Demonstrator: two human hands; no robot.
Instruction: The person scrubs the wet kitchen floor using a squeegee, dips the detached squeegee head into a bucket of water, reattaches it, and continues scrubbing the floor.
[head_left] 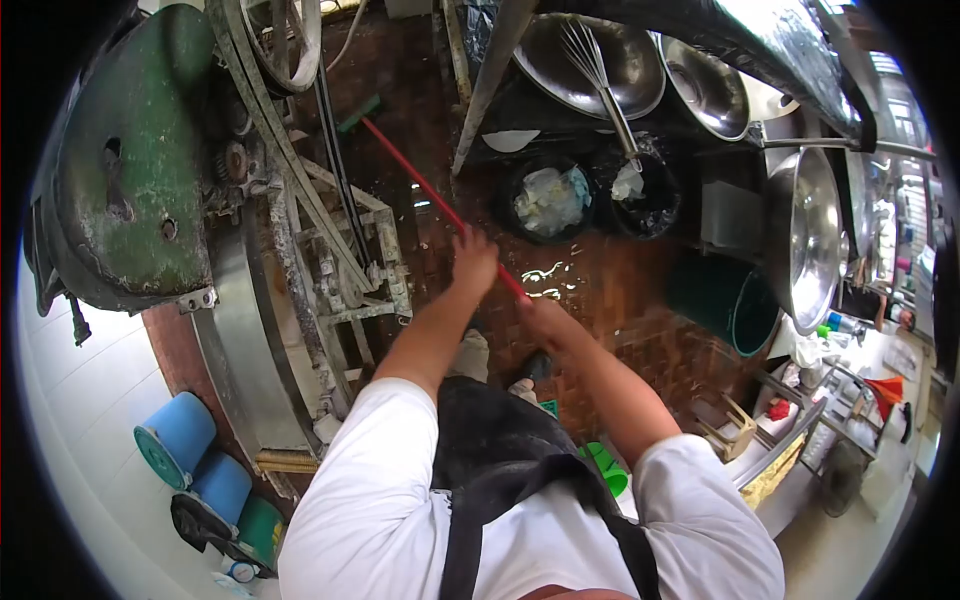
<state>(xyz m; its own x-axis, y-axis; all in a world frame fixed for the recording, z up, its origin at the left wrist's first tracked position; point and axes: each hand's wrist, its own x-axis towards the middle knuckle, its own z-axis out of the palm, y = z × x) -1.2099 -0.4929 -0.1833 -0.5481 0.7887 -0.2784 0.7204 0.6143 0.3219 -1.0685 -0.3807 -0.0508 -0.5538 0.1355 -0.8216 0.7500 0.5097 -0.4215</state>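
Note:
A broom (418, 178) with a long red handle and a green head slants across the wet brown floor. Its head (360, 114) touches the floor at the upper left, beside the machine frame. My left hand (475, 262) is closed around the handle at about the middle of the view. Nearer my body, my right hand (550, 325) grips the same handle close to its end. My shoes show below, partly covered by my arms and dark apron (500, 430).
A green machine (150, 160) with belts and a metal frame (350, 270) stands left. Two black bins (545, 238) with plastic waste, a tipped green bin (715, 300) and steel bowls (805, 240) are at right. A whisk (600, 80) lies across one bowl. Blue buckets (180, 430) sit lower left.

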